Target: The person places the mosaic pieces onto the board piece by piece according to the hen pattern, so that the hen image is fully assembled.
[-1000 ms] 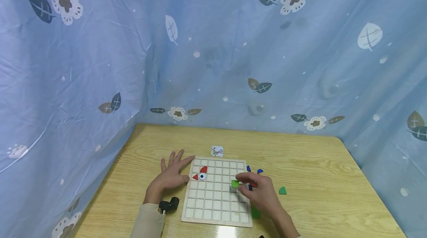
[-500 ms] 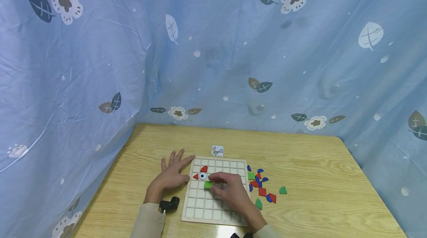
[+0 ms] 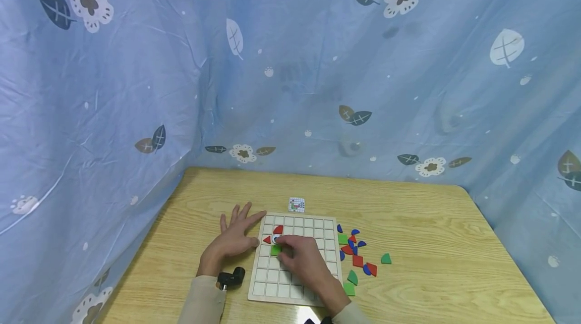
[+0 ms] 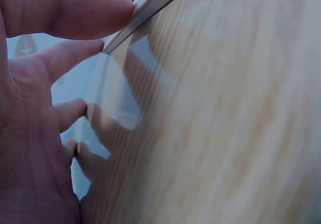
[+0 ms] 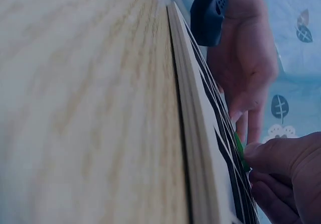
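A white gridded wooden board (image 3: 283, 291) lies on the table. My left hand (image 3: 233, 240) has its fingers spread, with thumb and index finger against the board's left edge; the left wrist view shows the thumb (image 4: 95, 13) on that edge. Over the upper left cells, my right hand (image 3: 304, 258) pinches a green square tile (image 3: 275, 250), just below the round eye tile (image 3: 275, 238), which its fingers partly cover. In the right wrist view the thumb touches the green tile (image 5: 241, 151). A red triangle (image 3: 267, 239) and a red quarter-circle tile (image 3: 279, 229) sit nearby on the grid.
Right of the board lie loose tiles: green squares (image 3: 348, 289), red squares (image 3: 357, 261), green quarter circles (image 3: 386, 259) and several blue half circles (image 3: 361, 244). A small printed pattern card (image 3: 297, 205) lies beyond the board's far edge. A blue curtain (image 3: 290, 87) surrounds the table.
My right hand has carried the green square tile leftward across the board, from its right side to the cell under the eye tile. The left hand stays in place.
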`<state>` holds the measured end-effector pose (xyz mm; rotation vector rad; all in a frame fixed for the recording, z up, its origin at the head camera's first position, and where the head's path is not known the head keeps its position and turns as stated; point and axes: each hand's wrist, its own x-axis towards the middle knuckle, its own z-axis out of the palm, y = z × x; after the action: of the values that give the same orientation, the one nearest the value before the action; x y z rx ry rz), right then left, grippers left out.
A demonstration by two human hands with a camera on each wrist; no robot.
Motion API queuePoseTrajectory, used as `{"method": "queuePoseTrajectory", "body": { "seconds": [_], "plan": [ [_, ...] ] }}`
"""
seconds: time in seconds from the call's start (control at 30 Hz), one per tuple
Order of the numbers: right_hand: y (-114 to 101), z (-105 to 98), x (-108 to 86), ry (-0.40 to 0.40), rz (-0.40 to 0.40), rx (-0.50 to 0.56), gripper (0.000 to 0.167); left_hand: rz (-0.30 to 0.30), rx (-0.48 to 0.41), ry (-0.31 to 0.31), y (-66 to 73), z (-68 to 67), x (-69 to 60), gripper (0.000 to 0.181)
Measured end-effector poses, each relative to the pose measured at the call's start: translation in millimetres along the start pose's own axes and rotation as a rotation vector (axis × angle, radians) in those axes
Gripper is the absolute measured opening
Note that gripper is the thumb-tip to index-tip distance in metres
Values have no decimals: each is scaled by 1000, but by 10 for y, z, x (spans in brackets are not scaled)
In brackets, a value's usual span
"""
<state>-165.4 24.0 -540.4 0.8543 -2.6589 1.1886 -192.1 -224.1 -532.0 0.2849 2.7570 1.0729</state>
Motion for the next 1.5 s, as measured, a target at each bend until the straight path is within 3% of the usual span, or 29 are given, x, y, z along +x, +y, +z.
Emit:
{"method": "queuePoseTrajectory", "body": {
  "seconds": [0.43, 0.63, 0.77, 0.93, 1.2, 1.5],
  "plan": [
    [-33, 23, 2, -2, 32, 44, 26, 11, 0, -5, -1, -9, 3, 82],
    [-47, -15, -21, 22, -5, 18, 26, 11, 6, 4, 1, -11, 0, 83],
    [-31, -133, -102, 12, 2, 103, 25, 7, -1, 9, 17, -12, -5, 84],
    [46, -371, -303, -50, 74, 264, 28, -1, -1, 6, 23, -4, -7, 84],
    [240, -795, -743, -108, 142, 332, 33, 0, -7, 6, 15, -10, -11, 85],
    [472, -1198, -1247, -64, 216, 395, 37, 3, -20, 4, -4, -2, -5, 86]
  ]
}}
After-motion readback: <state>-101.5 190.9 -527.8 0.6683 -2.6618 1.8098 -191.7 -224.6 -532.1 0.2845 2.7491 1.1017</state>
